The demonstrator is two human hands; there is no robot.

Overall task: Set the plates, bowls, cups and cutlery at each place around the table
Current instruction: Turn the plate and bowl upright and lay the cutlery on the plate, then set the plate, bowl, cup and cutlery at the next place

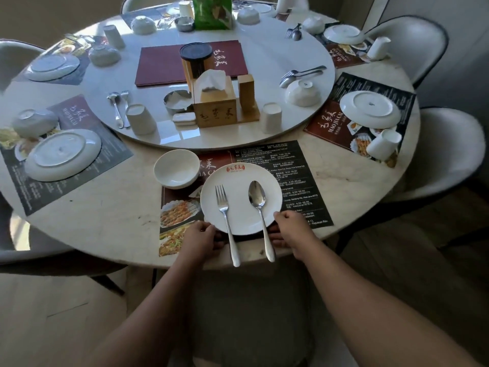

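Observation:
A white plate [239, 178] with a red logo lies right way up on the near placemat [299, 165]. A fork [225, 215] and a spoon [260, 213] rest across it, with their handles hanging over its near rim. My left hand [201, 238] grips the plate's near left rim. My right hand [291, 229] grips the near right rim. Just left of the plate stands a white bowl [176, 168], open side up. On the turntable [158, 133] beyond, an upturned cup [271, 117] stands on the right.
Other places hold upside-down plates [63, 154] [370, 109], bowls [34, 122] [301, 92] and cups [140, 119] [385, 144]. Loose cutlery [120, 108] [300, 74] lies on the turntable around a wooden tissue box [214, 108]. Chairs [449, 152] ring the table.

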